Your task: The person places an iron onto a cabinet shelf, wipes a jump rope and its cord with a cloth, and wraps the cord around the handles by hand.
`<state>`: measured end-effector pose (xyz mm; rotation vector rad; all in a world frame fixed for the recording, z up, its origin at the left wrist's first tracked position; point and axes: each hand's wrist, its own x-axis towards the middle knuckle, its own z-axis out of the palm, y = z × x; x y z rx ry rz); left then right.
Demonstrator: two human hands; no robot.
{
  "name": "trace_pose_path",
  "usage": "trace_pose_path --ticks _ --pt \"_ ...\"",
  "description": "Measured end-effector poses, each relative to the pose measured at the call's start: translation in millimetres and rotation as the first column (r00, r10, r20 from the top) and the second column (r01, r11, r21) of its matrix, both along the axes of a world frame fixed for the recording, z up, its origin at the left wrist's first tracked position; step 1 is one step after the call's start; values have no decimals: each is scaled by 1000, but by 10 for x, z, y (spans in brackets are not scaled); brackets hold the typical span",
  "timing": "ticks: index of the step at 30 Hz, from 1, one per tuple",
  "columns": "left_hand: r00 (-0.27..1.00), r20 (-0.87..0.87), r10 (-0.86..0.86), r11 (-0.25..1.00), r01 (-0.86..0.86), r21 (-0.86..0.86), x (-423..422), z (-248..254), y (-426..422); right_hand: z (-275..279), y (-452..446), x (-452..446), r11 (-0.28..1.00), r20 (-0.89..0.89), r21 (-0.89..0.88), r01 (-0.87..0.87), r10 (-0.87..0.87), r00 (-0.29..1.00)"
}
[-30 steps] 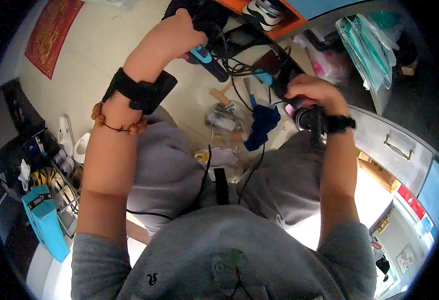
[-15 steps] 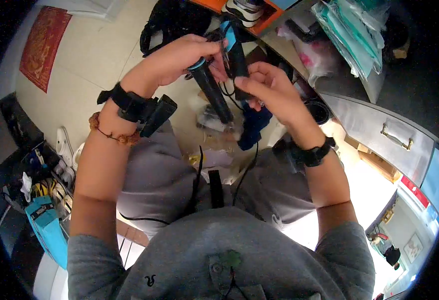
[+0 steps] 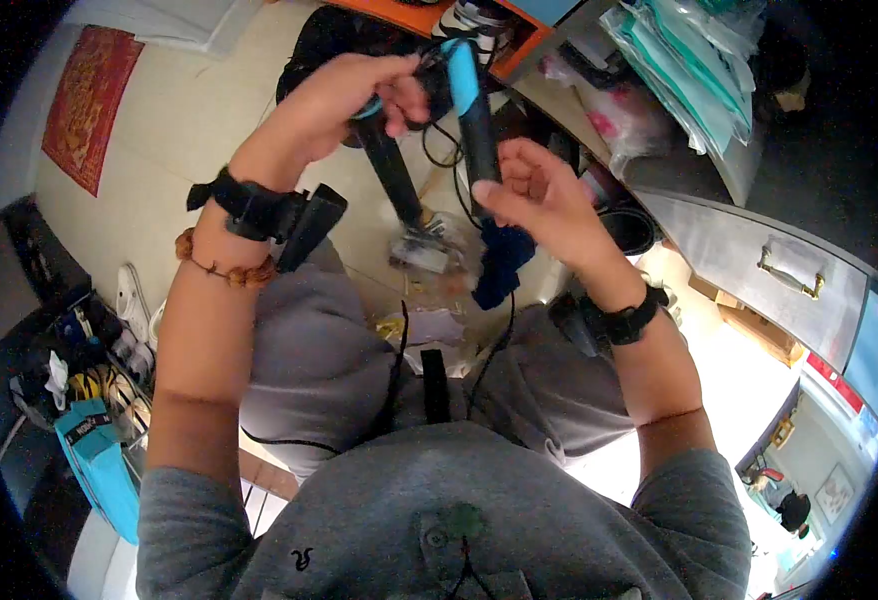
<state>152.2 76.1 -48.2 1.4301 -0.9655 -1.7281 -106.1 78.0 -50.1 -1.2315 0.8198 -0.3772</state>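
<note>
My left hand (image 3: 384,100) is curled at the upper end of a black tube (image 3: 389,165) with a blue ring, which points down towards the floor. To its right stands a black-and-blue handle (image 3: 471,120), its bright blue part uppermost. My right hand (image 3: 544,205) pinches the lower black end of this handle between thumb and fingers. The top of the handle is close to my left fingertips; whether they touch it is unclear. A black cable (image 3: 442,147) loops between the two pieces.
Below my hands lie a clear plastic bag (image 3: 427,245) and a dark blue cloth (image 3: 502,265) on the floor. A grey drawer (image 3: 759,245) and teal plastic packets (image 3: 674,75) are on the right. Shoes (image 3: 131,300) and a blue box (image 3: 99,465) stand at the left.
My hands first came together from far apart. Since then the black tube has swung left and up, and the handle has turned to show more of its blue part.
</note>
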Motion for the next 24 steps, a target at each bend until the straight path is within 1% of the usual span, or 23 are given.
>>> trace_pose_path --ticks 1,3,4,6,7,8,9,10,11,13,14,15,16,17,18,19,20,21,22,24 --pt "994 -109 -30 996 39 81 -74 79 16 -14 21 8 993 -76 -118 -25 16 997" --pt "977 -211 39 989 -8 146 -187 91 39 -20 63 15 937 -231 -338 -93 13 973" --pt "980 -192 59 992 -37 117 -226 76 41 -15 52 15 923 -317 -371 -98 -27 948" --pt "983 -158 97 994 -88 67 -307 25 63 39 46 45 877 -397 -458 -144 -57 916" --pt "989 -113 99 994 -92 62 -347 2 81 31 52 49 853 -436 -493 -173 -70 897" --pt "993 -65 103 994 -99 55 -372 -7 87 -50 56 44 849 -390 -506 -151 -69 918" --pt "994 -15 111 993 -111 42 -387 -23 85 -79 57 47 848 -406 -502 -172 -54 912" --pt "984 -59 165 986 -165 11 -411 -56 86 -102 60 53 845 -420 -498 -193 -40 907" --pt "981 -36 190 982 -190 -13 -425 -99 78 -122 58 58 842 -435 -495 -214 -27 900" --pt "971 5 240 969 -239 -65 -428 -211 42 -151 40 68 881 -387 -433 -192 11 922" --pt "958 -24 286 957 -287 -53 -417 -291 21 -162 20 67 898 -362 -401 -181 26 932" --pt "968 4 249 968 -249 -41 -381 -309 -20 -212 -49 26 945 -308 -181 -271 207 929" --pt "977 32 213 977 -212 -27 -329 -303 -61 -317 -167 -63 929 -212 41 -369 369 905" --pt "983 57 176 984 -176 -14 -286 -287 -91 -452 -275 -162 849 -84 249 -467 499 862" --pt "990 33 140 988 -137 -66 -273 -204 -87 -709 -305 -293 834 -217 240 -497 545 810" --pt "990 36 137 989 -134 -58 -242 -209 -90 -1009 -283 -406 726 -396 96 -681 656 643" --pt "990 39 136 990 -133 -53 -190 -216 -101 -1309 -236 -525 545 -581 -6 -839 681 446" --pt "990 43 137 990 -135 -47 -159 -226 -109 -1533 -74 -697 482 -706 -75 -873 592 388" --pt "984 8 180 982 -179 -64 -186 -133 -87 -1571 92 -700 331 -827 -150 -931 473 302" --pt "988 -3 154 987 -154 -37 -135 -111 -111 -1953 388 -814 241 -884 -316 -918 276 377"
